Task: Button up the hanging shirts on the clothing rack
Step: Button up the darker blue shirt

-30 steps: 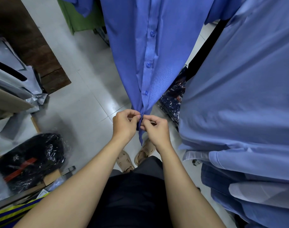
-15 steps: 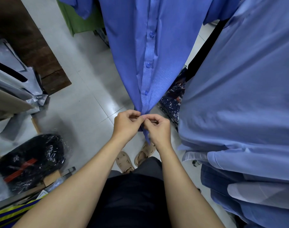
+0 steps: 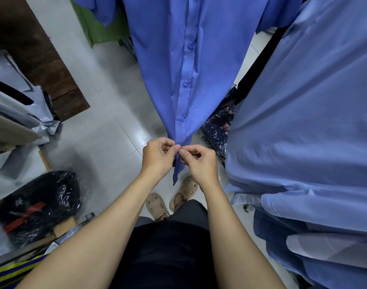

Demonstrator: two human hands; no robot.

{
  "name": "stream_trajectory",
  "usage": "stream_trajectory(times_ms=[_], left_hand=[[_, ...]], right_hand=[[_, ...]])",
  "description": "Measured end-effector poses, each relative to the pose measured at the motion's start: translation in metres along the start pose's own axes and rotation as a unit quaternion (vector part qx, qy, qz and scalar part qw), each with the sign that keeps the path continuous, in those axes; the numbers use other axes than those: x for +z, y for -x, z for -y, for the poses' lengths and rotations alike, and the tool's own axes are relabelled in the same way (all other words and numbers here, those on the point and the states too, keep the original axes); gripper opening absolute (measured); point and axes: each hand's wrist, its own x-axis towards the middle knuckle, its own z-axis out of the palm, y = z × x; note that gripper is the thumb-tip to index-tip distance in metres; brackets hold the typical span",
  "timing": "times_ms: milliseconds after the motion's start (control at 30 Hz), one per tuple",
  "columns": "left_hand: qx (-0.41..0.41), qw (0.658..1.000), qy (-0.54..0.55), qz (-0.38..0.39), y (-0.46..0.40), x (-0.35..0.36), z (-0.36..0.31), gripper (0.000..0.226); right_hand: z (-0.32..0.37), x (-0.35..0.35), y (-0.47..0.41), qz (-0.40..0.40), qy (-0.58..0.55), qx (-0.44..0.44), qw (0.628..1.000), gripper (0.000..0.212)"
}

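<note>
A blue shirt (image 3: 157, 59) hangs in front of me, its placket running down the middle with three fastened blue buttons (image 3: 185, 84) in sight. Both hands meet at the bottom of the placket. My left hand (image 3: 157, 156) pinches the left edge of the fabric with thumb and forefinger. My right hand (image 3: 201, 163) pinches the right edge against it, fingertips touching. A narrow tail of the hem (image 3: 177, 174) hangs below between the hands. The lowest button is hidden by my fingers.
A lighter blue shirt (image 3: 303, 122) hangs close on the right, with more folded garments beneath it. Dark plastic-wrapped bundles (image 3: 38, 203) lie on the floor at left, and another bundle (image 3: 218, 126) lies behind the shirt. Grey bags and a brown board stand at far left.
My hands stay at the shirt's lower placket; the fingertips have shifted slightly, closing together on the fabric. The hem tail still hangs between them.
</note>
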Motion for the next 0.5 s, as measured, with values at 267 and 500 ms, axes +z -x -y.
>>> stream_trajectory(times_ms=[267,500], left_hand=[[-0.063,0.992,0.106,0.034,0.004,-0.001,-0.008,0.003],[-0.068,0.985,0.143,0.07,-0.006,-0.002,-0.011,0.008]], right_hand=[[0.011,-0.005,-0.003,0.019,-0.087,0.08,0.993,0.012],[0.009,0.003,-0.005,0.031,-0.245,0.17,0.954,0.015]])
